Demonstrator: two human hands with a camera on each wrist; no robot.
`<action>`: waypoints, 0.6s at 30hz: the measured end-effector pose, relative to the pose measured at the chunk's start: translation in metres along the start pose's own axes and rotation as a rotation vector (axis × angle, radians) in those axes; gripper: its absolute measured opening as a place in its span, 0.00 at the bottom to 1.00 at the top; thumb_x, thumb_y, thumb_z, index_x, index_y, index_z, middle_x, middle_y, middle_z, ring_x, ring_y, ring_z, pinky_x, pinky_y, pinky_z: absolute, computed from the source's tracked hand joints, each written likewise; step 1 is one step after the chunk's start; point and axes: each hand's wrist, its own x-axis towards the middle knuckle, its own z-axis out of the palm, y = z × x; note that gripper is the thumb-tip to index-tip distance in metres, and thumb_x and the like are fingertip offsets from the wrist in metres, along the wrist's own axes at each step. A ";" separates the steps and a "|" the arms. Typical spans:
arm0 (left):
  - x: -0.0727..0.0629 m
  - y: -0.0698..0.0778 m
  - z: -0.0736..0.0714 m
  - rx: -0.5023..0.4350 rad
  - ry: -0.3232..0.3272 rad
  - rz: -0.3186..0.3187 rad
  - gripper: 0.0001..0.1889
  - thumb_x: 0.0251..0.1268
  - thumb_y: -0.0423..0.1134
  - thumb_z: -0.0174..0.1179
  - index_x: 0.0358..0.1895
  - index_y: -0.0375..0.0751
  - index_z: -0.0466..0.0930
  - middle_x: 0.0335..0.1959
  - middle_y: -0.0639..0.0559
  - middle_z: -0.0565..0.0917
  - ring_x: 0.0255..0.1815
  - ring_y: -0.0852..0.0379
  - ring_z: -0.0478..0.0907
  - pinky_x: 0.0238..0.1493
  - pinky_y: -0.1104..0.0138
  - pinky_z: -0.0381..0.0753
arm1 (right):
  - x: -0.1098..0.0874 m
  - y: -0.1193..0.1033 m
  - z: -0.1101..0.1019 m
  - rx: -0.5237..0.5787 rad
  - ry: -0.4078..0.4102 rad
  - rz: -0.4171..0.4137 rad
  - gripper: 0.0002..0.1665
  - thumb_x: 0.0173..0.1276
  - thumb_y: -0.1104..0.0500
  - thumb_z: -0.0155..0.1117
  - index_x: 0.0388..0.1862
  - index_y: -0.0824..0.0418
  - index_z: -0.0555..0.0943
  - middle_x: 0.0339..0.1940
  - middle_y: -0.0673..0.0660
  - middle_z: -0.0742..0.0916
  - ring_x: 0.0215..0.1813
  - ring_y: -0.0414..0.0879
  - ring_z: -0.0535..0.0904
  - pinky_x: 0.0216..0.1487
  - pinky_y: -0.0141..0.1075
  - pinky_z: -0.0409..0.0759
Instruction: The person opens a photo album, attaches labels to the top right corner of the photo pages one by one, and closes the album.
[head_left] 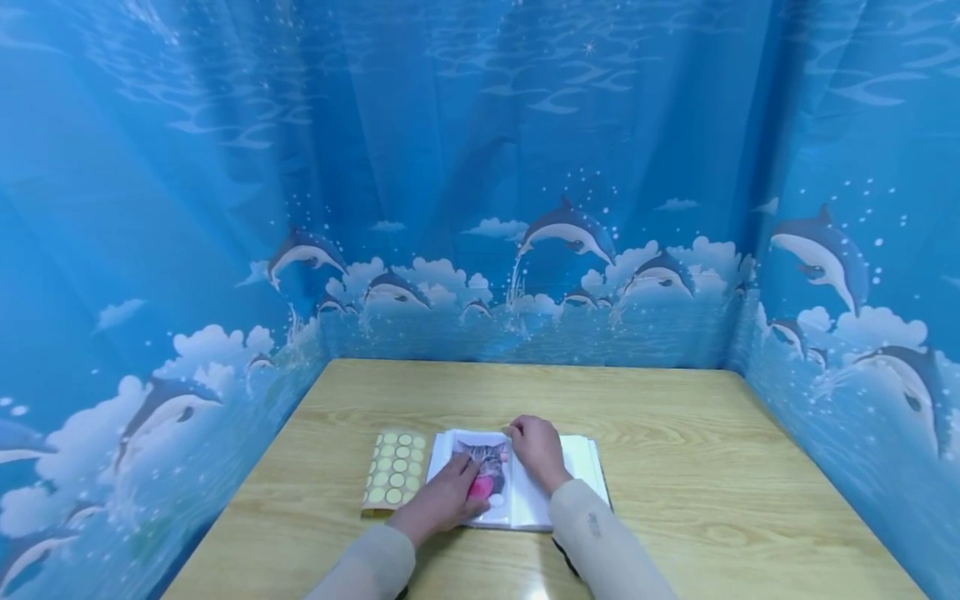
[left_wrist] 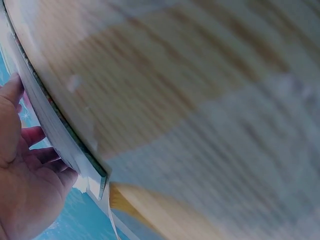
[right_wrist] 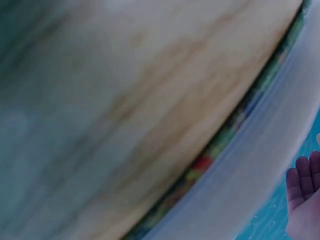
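A photo album (head_left: 587, 467) lies open on the table, with a cat picture (head_left: 487, 454) on its left page. My left hand (head_left: 447, 493) rests on that picture with fingers spread over its lower left part. In the left wrist view, the left hand (left_wrist: 30, 165) lies along the album's edge, thumb and fingers extended. My right hand (head_left: 538, 446) is bent over the album's top edge near the spine. Its fingertips meet the top of the pages, and whether they pinch anything is hidden. Only several fingers of the right hand (right_wrist: 305, 185) show in the right wrist view.
Left of the album lies a sheet of round pale-yellow stickers (head_left: 395, 467). The wood-patterned table (head_left: 690, 458) stretches away on both sides and behind. Blue curtains (head_left: 465, 167) printed with dolphins hang around the back and sides.
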 end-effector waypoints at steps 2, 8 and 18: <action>0.000 0.000 0.000 -0.005 0.002 0.001 0.41 0.67 0.58 0.60 0.73 0.32 0.62 0.75 0.32 0.58 0.75 0.37 0.57 0.73 0.49 0.60 | 0.000 -0.001 0.001 -0.021 -0.001 -0.020 0.07 0.67 0.59 0.64 0.34 0.60 0.87 0.30 0.53 0.88 0.35 0.49 0.84 0.41 0.44 0.83; -0.001 0.000 -0.001 -0.009 -0.001 -0.008 0.41 0.67 0.58 0.60 0.73 0.32 0.63 0.75 0.32 0.58 0.75 0.37 0.57 0.72 0.49 0.61 | 0.001 -0.004 0.003 -0.062 -0.022 -0.040 0.08 0.68 0.59 0.64 0.35 0.60 0.88 0.31 0.53 0.88 0.36 0.50 0.84 0.42 0.44 0.84; 0.000 -0.001 0.001 0.007 0.016 0.015 0.41 0.66 0.58 0.60 0.73 0.32 0.63 0.75 0.32 0.59 0.74 0.37 0.59 0.72 0.49 0.61 | 0.004 -0.002 0.007 -0.131 -0.068 -0.074 0.06 0.68 0.58 0.66 0.36 0.59 0.87 0.32 0.53 0.88 0.37 0.50 0.84 0.44 0.46 0.84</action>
